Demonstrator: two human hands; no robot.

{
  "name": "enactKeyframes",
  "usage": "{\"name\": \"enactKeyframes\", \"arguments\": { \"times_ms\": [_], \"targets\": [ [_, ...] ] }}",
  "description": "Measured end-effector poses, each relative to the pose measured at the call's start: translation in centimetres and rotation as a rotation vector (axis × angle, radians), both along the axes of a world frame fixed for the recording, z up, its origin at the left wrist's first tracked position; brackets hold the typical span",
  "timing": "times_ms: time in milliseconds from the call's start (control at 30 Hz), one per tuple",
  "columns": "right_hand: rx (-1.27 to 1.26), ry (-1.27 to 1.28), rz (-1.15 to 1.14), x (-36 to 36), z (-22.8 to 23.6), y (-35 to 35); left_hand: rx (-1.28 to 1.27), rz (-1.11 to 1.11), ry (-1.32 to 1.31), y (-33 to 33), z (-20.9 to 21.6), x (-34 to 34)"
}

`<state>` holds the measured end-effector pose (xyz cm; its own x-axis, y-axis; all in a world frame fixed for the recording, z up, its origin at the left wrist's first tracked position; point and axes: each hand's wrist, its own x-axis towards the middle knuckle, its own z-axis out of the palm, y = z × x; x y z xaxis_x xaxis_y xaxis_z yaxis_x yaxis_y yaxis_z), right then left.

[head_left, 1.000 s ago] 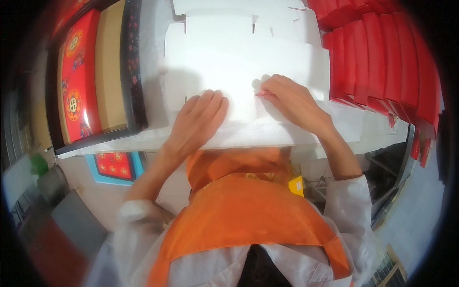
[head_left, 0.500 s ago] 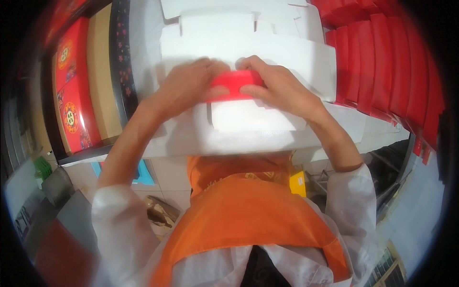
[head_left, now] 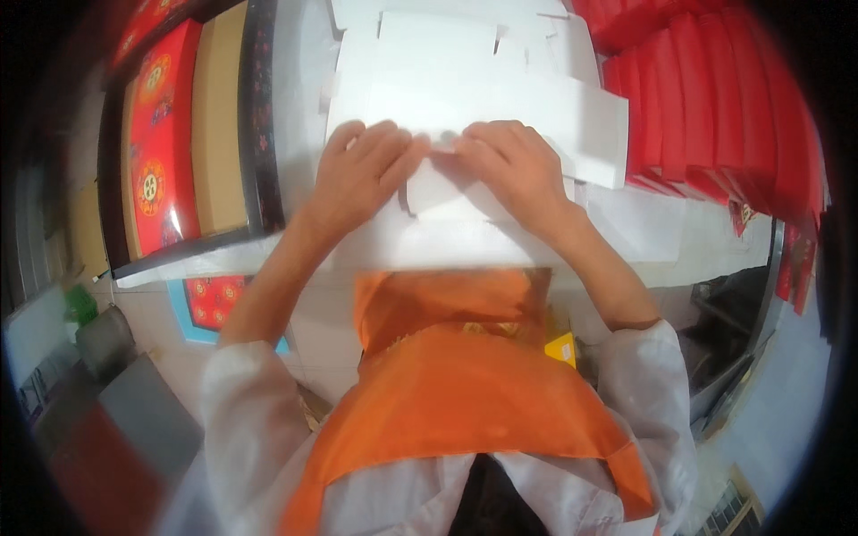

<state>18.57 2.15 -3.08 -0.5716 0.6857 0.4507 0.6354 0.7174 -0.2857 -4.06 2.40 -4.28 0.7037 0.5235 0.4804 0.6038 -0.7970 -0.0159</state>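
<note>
In the middle of the table lies white cut cardboard (head_left: 429, 71) with slots and flaps. At its near part is a smaller white cardboard piece (head_left: 442, 192). My left hand (head_left: 368, 171) has its fingers curled over the left side of this piece. Mirroring it, my right hand (head_left: 514, 168) closes over the right side. The fingertips of both hands nearly meet at a small pale fold between them. My thumbs and the piece's edges under the fingers are mostly hidden. No red surface shows between my hands.
Red folded cartons (head_left: 697, 98) stand in a row on the right. A dark-rimmed tray (head_left: 259, 125) on the left holds a red patterned box (head_left: 165, 134). The table's near edge runs just before my orange apron (head_left: 465, 393).
The red piece that I held between both hands no longer shows; white cardboard is there now. My left hand has shifted right, and the view has turned slightly.
</note>
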Motion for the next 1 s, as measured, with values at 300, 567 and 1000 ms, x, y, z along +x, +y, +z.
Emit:
{"name": "enactKeyframes", "arguments": {
  "times_ms": [300, 567, 1000],
  "targets": [
    [0.049, 0.097, 0.074, -0.3, -1.0, -2.3, -0.054, 0.033, -0.215, -3.6, -2.0, 1.1],
    [-0.518, 0.158, 0.003, -0.1, -0.2, -1.6, -0.651, 0.061, -0.226, -2.1, -0.1, 1.2],
    [-0.301, 0.149, -0.193, -5.1, 0.5, 1.0, -0.997, 0.144, -0.206, 0.8, 0.7, 1.5]
  ]
}}
